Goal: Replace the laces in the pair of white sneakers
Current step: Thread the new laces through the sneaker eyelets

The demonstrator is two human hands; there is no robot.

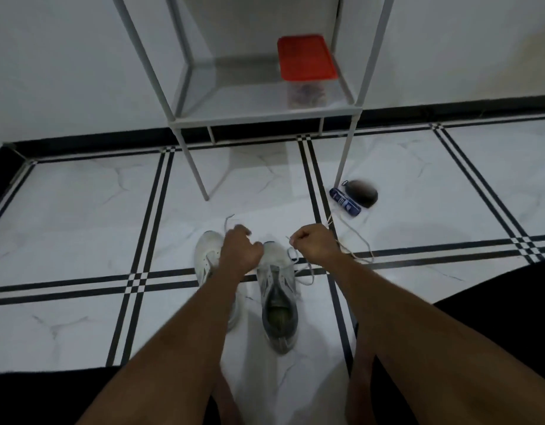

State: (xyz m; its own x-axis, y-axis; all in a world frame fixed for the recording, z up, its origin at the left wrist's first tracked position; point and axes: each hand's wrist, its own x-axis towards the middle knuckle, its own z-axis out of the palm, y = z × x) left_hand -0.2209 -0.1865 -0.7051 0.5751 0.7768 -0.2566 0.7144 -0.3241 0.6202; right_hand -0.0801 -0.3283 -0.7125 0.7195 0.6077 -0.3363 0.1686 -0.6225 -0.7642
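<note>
Two white sneakers stand side by side on the tiled floor, toes pointing away from me. The left sneaker (207, 256) is partly hidden under my left forearm. The right sneaker (279, 299) shows its open grey inside. My left hand (239, 251) is curled above the toes and pinches one end of a white lace (226, 222) that sticks up past the knuckles. My right hand (314, 243) is a fist gripping the other lace end, whose tip pokes out at its left. Loose lace (305, 276) loops beside the right sneaker, and more lace (361, 240) trails right across the floor.
A grey metal shelf frame (265, 118) stands just beyond the shoes, its legs (199, 176) on the floor. A clear box with a red lid (306, 58) sits on its shelf. A blue packet (345, 201) and a dark pouch (363, 193) lie at the right leg.
</note>
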